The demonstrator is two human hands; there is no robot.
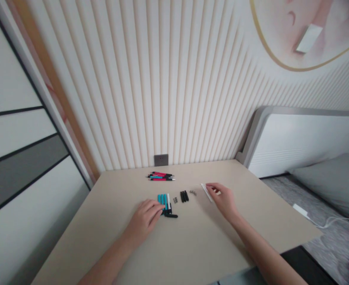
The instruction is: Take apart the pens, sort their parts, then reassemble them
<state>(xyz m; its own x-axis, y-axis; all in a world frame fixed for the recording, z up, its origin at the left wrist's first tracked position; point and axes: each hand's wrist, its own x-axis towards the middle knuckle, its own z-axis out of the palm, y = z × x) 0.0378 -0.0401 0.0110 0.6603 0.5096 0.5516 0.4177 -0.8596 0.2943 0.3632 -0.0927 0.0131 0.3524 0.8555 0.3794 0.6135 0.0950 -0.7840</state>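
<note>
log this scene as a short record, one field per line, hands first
left hand: at near ends of blue tubes, grip unclear
right hand: at thin white sticks, grip unclear
small metal parts: two clusters, either side of black tubes
pens: piled near wall
surface: pale table

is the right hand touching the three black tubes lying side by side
Apart. The head view shows it: beige tabletop lies visible between the right hand and the three black tubes, which sit off to its left.
</note>
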